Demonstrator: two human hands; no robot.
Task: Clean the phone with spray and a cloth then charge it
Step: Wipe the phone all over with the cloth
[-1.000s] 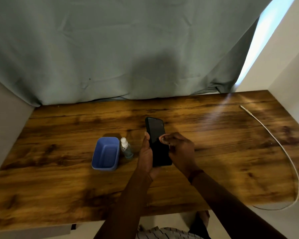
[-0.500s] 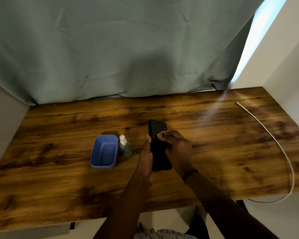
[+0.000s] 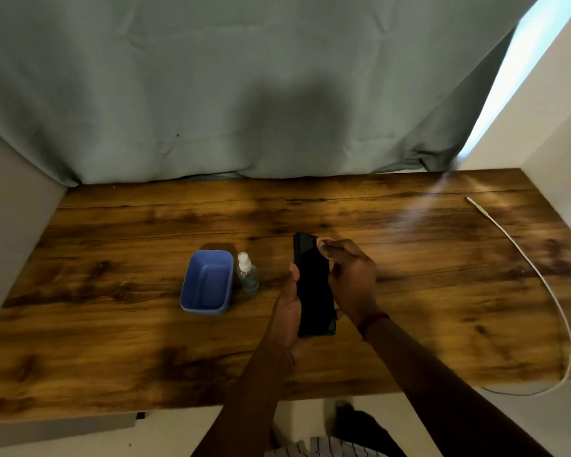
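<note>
Black and glossy, the phone (image 3: 314, 285) was held over the middle of the bench (image 3: 112, 324), its dark screen turned up toward me. My left hand (image 3: 287, 311) was clamped along its left edge, with the thumb lying up the side and the palm under the lower end. My right hand (image 3: 351, 282) came in from the other side. Its fingertips (image 3: 331, 251) were bunched together at the phone's top right corner on a pale scrap (image 3: 321, 244). That was probably the cloth, though the dim view left me unsure.

I judged the wiping step to be in hand, with the contact at the very top of the glass and most of the screen below it not yet covered.

Near the phone on its left stood the small clear spray bottle (image 3: 247, 273), just beside a blue tub (image 3: 206, 282). Well apart on the right lay the white cable (image 3: 541, 282), its plug end (image 3: 472, 201) near the far corner and its cord curving off the front edge.

The next move called for drawing the scrap down the glass with light, even pressure while my left hand steadied the phone. After that came a long reach right for the plug. It would have to be lined up with the port, which I could not see.
</note>
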